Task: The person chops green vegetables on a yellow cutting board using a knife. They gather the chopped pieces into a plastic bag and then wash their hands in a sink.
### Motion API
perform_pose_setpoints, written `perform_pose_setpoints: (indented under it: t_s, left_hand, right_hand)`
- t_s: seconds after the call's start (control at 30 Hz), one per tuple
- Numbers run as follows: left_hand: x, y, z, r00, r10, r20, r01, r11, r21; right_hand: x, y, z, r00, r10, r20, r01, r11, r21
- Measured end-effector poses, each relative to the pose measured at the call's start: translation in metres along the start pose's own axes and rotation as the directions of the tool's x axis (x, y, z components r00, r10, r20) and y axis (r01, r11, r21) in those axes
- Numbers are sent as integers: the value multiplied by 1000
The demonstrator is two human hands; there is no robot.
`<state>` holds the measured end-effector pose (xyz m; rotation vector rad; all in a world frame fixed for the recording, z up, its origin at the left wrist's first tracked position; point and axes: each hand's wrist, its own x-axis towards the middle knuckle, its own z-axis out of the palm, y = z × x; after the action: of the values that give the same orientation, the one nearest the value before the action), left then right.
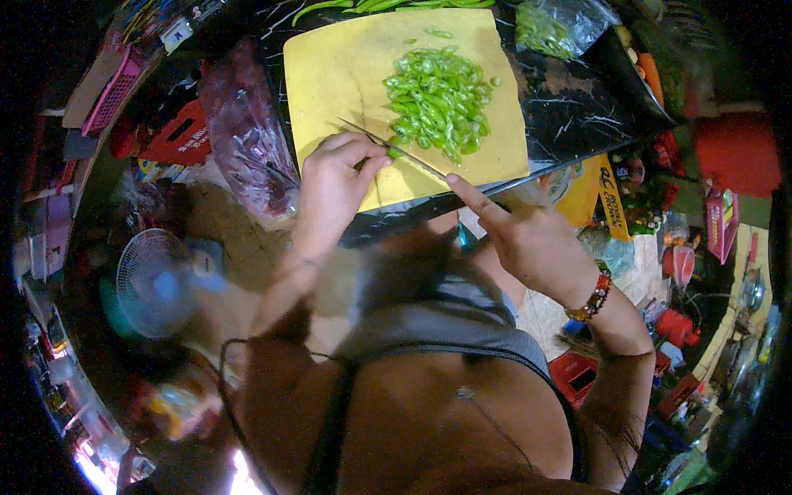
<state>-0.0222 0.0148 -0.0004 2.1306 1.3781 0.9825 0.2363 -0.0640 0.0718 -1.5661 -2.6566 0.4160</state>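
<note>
A yellow cutting board (322, 66) lies on a black marbled counter (561, 99), with a heap of sliced green chilies (437, 99) on its right half. My left hand (334, 173) is at the board's lower left, fingers curled on a short green piece (394, 153), which looks like chili. My right hand (528, 247) grips a knife (412, 157), index finger stretched along its top; the handle is hidden by the hand. The blade slants up and left over that green piece, beside my left fingertips.
Whole green chilies (388, 4) lie behind the board, with a plastic bag of greens (557, 29) at back right. Left of the board is a large bundle in clear plastic (247, 140). A fan (153, 280) stands below left; a yellow crate (590, 198) sits right, under the counter's edge.
</note>
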Motion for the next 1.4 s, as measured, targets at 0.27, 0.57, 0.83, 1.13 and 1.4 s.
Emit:
perform_pose_setpoints:
  t_s: [0.27,0.57,0.83,1.13,1.4]
  left_hand:
    - [-2,7,-3,998,54,23,-54,998,18]
    - [-6,3,-2,999,-41,14,41,999,-6]
    - [-3,2,-1,999,-47,4,47,997,-61]
    - [-3,2,0,999,-45,22,46,997,-59]
    - [-9,3,-5,996,-79,36,81,995,-57]
  right_hand:
    - [29,4,-2,983,125,135,-167,912,376]
    - [-9,-3,-2,1000,13,3,-13,1000,-1]
    - [21,1,-3,991,124,53,-131,979,156]
    - [7,-3,6,999,25,32,-27,998,61]
    - [13,5,1,999,51,-4,-48,972,228]
